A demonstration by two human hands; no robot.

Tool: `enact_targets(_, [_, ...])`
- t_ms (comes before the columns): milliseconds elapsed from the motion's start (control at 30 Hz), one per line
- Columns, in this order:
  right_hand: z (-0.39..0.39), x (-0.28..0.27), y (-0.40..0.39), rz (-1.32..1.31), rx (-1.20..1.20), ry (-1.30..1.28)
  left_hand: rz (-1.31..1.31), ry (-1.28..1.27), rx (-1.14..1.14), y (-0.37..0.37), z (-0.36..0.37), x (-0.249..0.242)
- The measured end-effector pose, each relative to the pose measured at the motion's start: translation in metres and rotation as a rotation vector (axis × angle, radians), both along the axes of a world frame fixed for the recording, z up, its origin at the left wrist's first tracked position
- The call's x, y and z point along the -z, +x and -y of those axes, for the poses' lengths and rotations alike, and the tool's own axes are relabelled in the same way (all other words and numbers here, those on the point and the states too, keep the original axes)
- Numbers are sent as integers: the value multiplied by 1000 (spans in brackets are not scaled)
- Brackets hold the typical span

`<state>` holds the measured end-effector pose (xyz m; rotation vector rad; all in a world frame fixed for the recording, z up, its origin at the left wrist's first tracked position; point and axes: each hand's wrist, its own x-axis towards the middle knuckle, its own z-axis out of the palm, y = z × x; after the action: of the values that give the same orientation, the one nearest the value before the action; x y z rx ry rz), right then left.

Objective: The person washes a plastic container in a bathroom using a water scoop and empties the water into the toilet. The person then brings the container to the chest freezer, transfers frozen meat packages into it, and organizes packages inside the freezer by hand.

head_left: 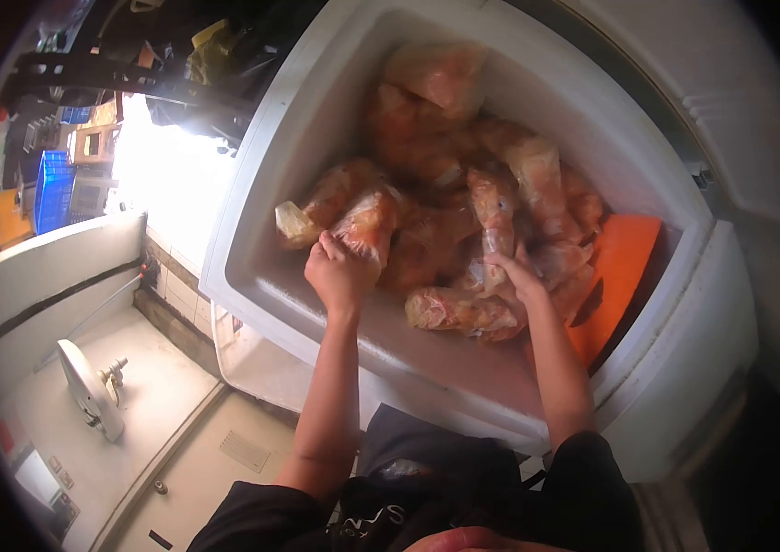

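Inside a white chest freezer [266, 175] lie several clear plastic bags with reddish-orange contents, perhaps frozen meat. At the freezer's left side, my left hand [339, 276] is closed on the near end of one plastic bag [370, 225]. My right hand [519, 276] has its fingers closed around the lower end of a long, narrow plastic bag [493, 207]. Just below that hand lies another wrapped bag [459, 313], on its side. The exact contents cannot be made out through the plastic.
An orange panel [625, 267] leans inside the freezer's right end. The raised lid [730, 120] stands along the far right. A white pedestal fan or similar round-based fixture [88, 386] is at lower left, and blue crates [54, 191] are stacked beyond the bright doorway.
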<state>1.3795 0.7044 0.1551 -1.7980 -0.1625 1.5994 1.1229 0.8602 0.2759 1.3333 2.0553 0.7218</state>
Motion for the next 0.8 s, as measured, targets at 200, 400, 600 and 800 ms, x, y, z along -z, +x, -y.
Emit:
enact_targets(200, [55,-33,-24,-331,244,-66,-10,-64,371,-71,15,-116])
enact_targets(400, [100,-67,-47,-328,304,-1,223,-273,62,-192,73,-233])
enact_targets(600, [116,-124,-75,-248,322,23,219,-76,-308,-304,173,-276])
enact_targets(800, [108,-197,-122,-439,104,199,-257,-156,-99,-356,227,-169])
